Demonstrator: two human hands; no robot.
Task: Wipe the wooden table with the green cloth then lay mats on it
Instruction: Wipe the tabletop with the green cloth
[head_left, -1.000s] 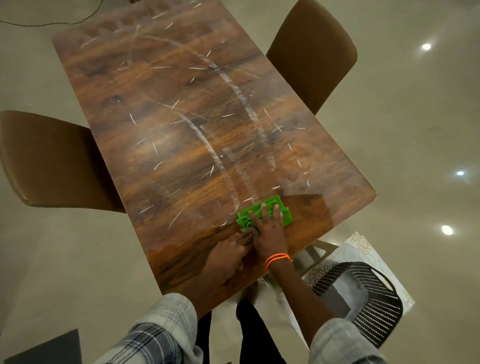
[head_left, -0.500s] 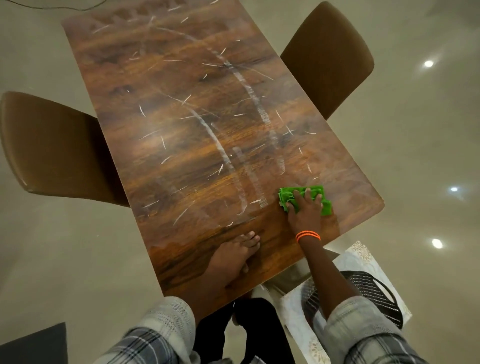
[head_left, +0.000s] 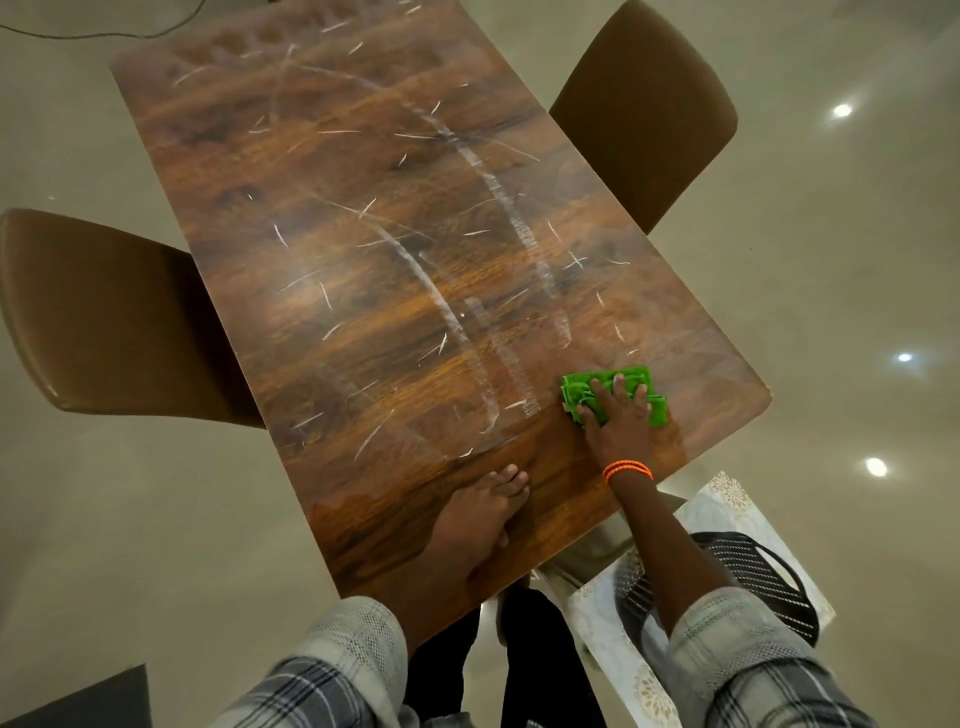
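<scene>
The long wooden table (head_left: 395, 291) stretches away from me, streaked with white smears and thin scratch-like marks. Near its right front edge lies the folded green cloth (head_left: 582, 387), and my right hand (head_left: 618, 423) presses flat on it with straight, spread fingers. My left hand (head_left: 480, 519) rests flat on the table close to the near edge, fingers together, holding nothing. A pale patterned mat (head_left: 727, 514) lies on a seat below the table's right front corner, partly under a black mesh chair.
A brown chair (head_left: 104, 317) stands at the table's left side and another brown chair (head_left: 649, 109) at the far right. A black mesh chair (head_left: 758, 577) sits by my right arm. A cable (head_left: 104, 34) runs over the glossy floor at the far left.
My right hand has slid the green cloth from the middle front of the table to the right, towards the right edge. My left hand has stayed in place.
</scene>
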